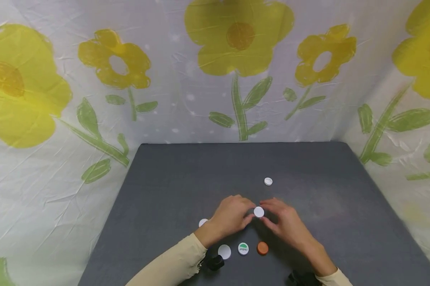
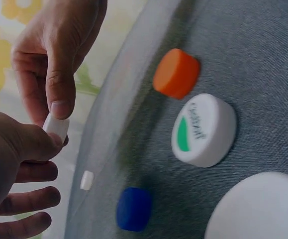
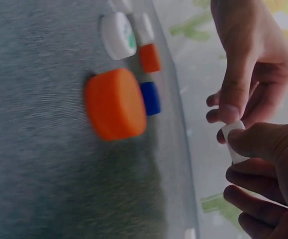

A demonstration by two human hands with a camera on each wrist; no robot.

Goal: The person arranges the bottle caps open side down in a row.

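Note:
A small white bottle cap [image 1: 259,211] is held up between both hands above the dark table. My left hand [image 1: 233,214] pinches its left edge between thumb and fingers. From the other side my right hand [image 1: 284,222] pinches the same cap. In the left wrist view the two thumbs lie close together on the white cap [image 2: 57,127]. Below the hands are a white cap with a green print [image 1: 243,249] and an orange cap [image 1: 262,248]. A blue cap [image 2: 134,209], hidden in the head view, shows in both wrist views.
A larger white cap [image 1: 224,252] sits near the left wrist, and another white cap [image 1: 203,222] is partly behind the left arm. Farther back lies a small white cap [image 1: 268,181]. A second orange cap [image 3: 149,58] appears in the right wrist view. Flower-printed curtains surround the table [image 1: 165,178].

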